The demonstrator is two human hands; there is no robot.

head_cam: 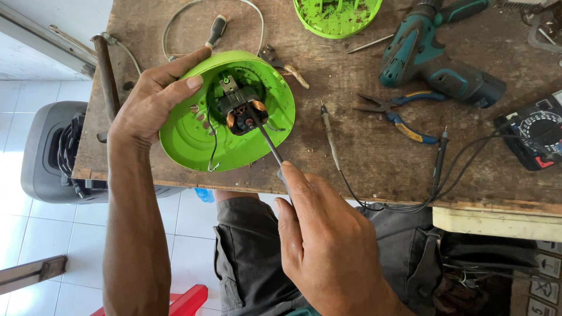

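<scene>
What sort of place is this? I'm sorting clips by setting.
Probably a small repair workbench. A worn wooden table carries a teal cordless drill, a black multimeter and blue-and-yellow pliers, while the hands work on a green plastic housing with a small motor.

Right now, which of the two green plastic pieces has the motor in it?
The green shell held by the left hand at the bench's near edge; the green grille piece at the far edge shows no motor.

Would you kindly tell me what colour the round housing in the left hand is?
Bright green housing, held by the left hand, clearest in the head view.
</scene>
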